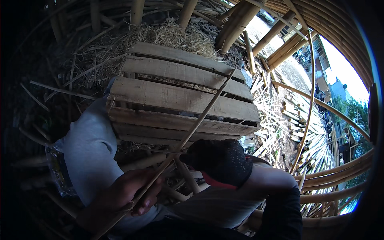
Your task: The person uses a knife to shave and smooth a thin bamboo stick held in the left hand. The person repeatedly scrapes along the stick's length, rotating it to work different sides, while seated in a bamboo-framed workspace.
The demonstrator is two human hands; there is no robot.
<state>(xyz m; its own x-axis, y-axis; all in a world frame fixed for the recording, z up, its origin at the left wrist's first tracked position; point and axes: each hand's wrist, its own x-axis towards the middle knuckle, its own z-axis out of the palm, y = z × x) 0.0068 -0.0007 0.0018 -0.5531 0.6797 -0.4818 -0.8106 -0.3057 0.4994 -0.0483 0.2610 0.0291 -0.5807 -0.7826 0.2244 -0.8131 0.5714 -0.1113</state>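
**A:** Lost on the layout here. Any read on the bamboo strip (pixel 203 114) vs the hands?

**B:** Set on a long diagonal: from lower left, through the left hand (pixel 131 190), up and away to the right, far tip out over the slatted wooden crate (pixel 160 94). Can't tell if resting on the slats or hanging above, tbh.

**A:** And the grip?

**B:** On the left, bare and wrapped round the near part of the strip, clamped snug. On the right hand (pixel 216 160), a dark glove (pixel 236 156), curled closed, seemingly round the hidden end of a thin blade-like tool (pixel 165 151).

**A:** Nearer to the strip's middle?

**B:** Right, easily. Just beside the strip, on its right, farther out than the left.

**A:** So the key bit = tool vs long axis?

**B:** Yep, imo. Pointing left, across the strip rather than along it. Long stretch beyond that crossing, left grip on the near side. Contact? Too dark to tell.
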